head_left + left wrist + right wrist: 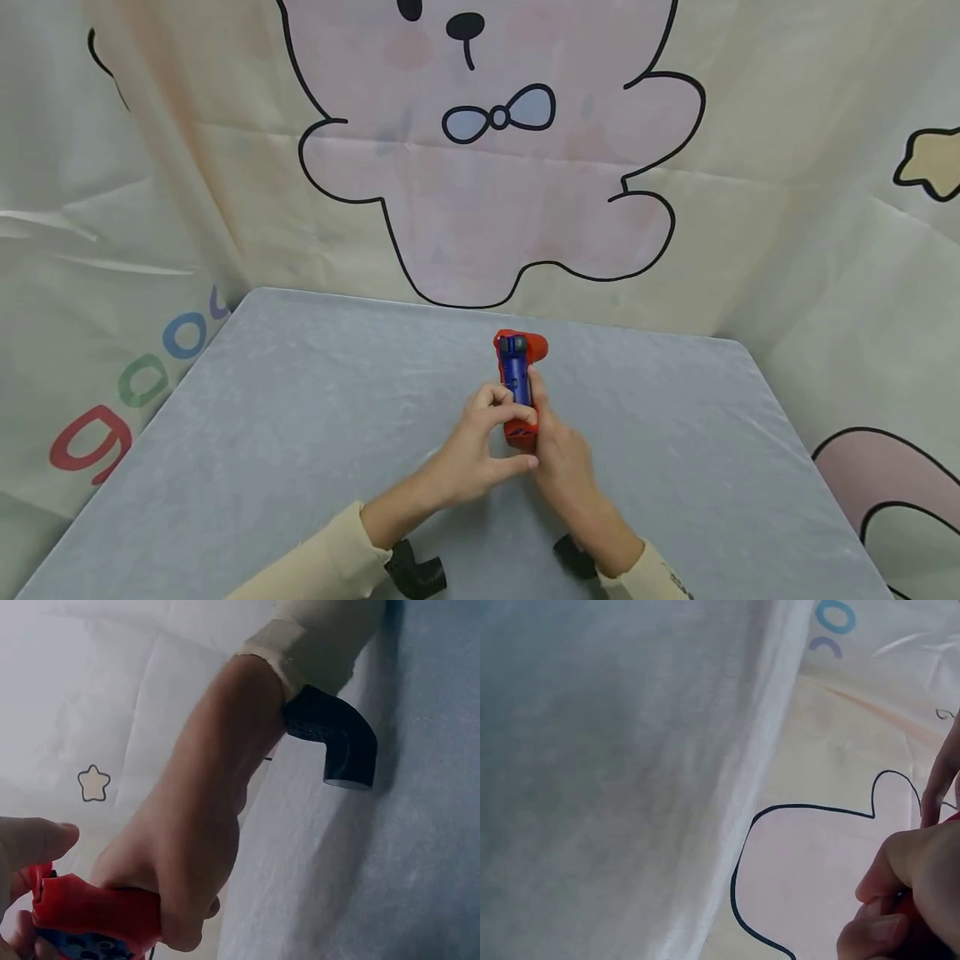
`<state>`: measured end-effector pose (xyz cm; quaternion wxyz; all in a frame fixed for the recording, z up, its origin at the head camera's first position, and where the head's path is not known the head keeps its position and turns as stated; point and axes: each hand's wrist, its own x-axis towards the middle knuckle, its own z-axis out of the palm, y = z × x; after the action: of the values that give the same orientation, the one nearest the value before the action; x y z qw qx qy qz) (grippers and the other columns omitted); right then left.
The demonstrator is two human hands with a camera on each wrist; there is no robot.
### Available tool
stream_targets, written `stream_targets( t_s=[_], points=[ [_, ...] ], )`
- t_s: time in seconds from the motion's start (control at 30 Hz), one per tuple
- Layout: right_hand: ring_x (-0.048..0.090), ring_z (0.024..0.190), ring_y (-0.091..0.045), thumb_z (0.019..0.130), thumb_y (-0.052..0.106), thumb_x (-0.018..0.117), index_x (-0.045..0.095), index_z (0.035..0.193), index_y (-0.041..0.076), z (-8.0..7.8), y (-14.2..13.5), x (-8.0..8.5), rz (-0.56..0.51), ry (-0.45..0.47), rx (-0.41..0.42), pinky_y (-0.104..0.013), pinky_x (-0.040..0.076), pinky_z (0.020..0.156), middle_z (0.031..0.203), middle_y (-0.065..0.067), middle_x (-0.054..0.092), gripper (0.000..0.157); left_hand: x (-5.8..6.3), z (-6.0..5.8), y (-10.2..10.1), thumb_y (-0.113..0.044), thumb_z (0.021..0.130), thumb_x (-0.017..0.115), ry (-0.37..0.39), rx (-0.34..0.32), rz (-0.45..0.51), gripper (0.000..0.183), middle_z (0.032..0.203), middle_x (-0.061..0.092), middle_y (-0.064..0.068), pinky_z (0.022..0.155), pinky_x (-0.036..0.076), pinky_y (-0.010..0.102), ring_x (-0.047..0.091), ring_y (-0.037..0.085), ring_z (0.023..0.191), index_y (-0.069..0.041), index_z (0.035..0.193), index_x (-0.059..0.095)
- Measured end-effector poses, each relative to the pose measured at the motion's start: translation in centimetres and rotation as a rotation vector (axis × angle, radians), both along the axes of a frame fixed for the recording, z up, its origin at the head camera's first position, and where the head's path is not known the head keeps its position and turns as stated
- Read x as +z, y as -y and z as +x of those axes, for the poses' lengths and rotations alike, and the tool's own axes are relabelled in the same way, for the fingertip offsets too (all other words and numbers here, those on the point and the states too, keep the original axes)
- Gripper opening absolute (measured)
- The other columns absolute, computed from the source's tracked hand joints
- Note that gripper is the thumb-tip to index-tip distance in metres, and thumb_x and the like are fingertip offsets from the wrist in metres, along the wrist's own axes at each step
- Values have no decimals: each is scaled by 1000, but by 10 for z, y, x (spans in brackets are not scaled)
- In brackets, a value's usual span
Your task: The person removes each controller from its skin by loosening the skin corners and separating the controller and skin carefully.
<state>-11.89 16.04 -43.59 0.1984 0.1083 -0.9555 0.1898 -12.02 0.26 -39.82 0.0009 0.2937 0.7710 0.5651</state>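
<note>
A blue game controller (515, 371) in a red silicone cover (536, 346) is held edge-on over the table, its length pointing away from me. My right hand (564, 462) grips it along the right side. From the left, my left hand (472, 446) holds its near end, the index finger bent over the top and the thumb lower, close to the right palm. In the left wrist view the controller's buttons (94, 945) face down, framed by the red cover (105, 911). The right wrist view shows only a bit of red beneath curled fingers.
A grey cloth-covered table (300, 417) lies under both hands. Printed curtains with a cartoon bear (480, 208) hang behind and at the sides. Black curved camera mounts (416, 571) sit at the wrists by the beige sleeves (330, 554).
</note>
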Motion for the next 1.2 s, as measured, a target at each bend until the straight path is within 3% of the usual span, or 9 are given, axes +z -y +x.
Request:
stream_targets(
  t_s=[0.13,0.33,0.47,0.63,0.73,0.83,0.97,1.1,1.2],
  points=[
    [36,47,-9,78,6,77,22,154,20,0,-3,9,-71,-11,15,-23,37,47,66,-5,56,95,3,7,-4,-16,78,80,-156,41,-5,30,110,40,2,96,38,35,37,21,118,-19,104,66],
    [39,49,-7,77,7,78,21,155,22,-1,-7,18,-168,-31,26,-22,39,49,75,-9,66,98,3,6,-9,0,82,73,-397,62,41,21,109,41,6,96,51,27,41,19,110,-14,96,64],
    [39,49,-8,79,5,75,22,154,21,-2,-9,21,-197,-12,17,-21,38,49,71,-7,63,94,1,3,-11,5,81,71,-503,92,38,20,105,42,8,92,56,28,44,17,105,-11,89,61],
    [44,55,-9,81,7,75,23,154,21,-2,-10,25,-295,32,15,-21,39,51,73,-5,62,91,1,3,-14,-2,78,77,-615,189,13,21,101,43,6,86,57,24,49,14,98,-13,86,61],
    [47,58,-10,83,11,75,22,154,20,-1,-9,27,-353,70,20,-21,42,52,79,-7,64,89,0,2,-17,-5,78,78,-741,269,-30,18,96,46,4,84,55,21,50,15,94,-14,84,63],
    [48,58,-11,85,12,73,22,154,20,-1,-9,28,-383,112,12,-22,41,53,79,-9,65,86,-2,1,-21,-9,77,78,-845,335,-87,15,92,48,2,81,49,25,49,16,89,-15,82,65],
    [54,66,-15,85,12,73,22,154,17,-1,-10,29,-385,132,9,-25,44,59,95,-12,70,85,-6,5,-27,-17,75,78,-862,360,-152,16,89,49,0,77,44,27,47,15,84,-16,84,65],
    [63,80,-23,86,13,72,23,153,15,-3,-12,29,-394,132,15,-35,52,71,117,-16,68,84,-11,10,-31,-25,77,76,-819,339,-201,18,86,50,-3,73,42,23,47,12,80,-18,88,64],
    [65,95,-24,86,13,72,23,154,16,-5,-14,29,-460,155,41,-40,54,83,131,-15,62,84,-15,13,-29,-27,79,74,-761,313,-206,20,84,52,-4,70,40,20,47,9,77,-18,94,64]
  ],
)
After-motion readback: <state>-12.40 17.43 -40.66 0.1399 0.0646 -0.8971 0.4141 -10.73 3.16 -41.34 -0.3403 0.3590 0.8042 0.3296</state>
